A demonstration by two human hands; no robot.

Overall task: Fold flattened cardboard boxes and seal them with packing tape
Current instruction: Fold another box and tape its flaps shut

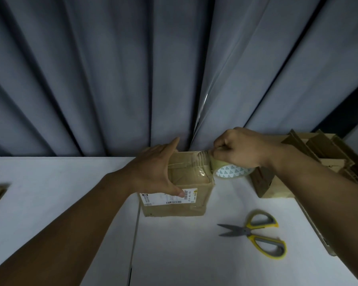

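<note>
- The box (186, 182) stands mid-table (70, 182), with its labelled face toward the person.
- The left hand (153, 168) spans its left side with fingers straight and thumb pressing the label, likely bracing it against the tape's pull.
- The right hand (240, 149), fingers curled, pinches the tape roll (229, 172) at the top's right edge.
- The laid strip runs left to right across the top.
</note>
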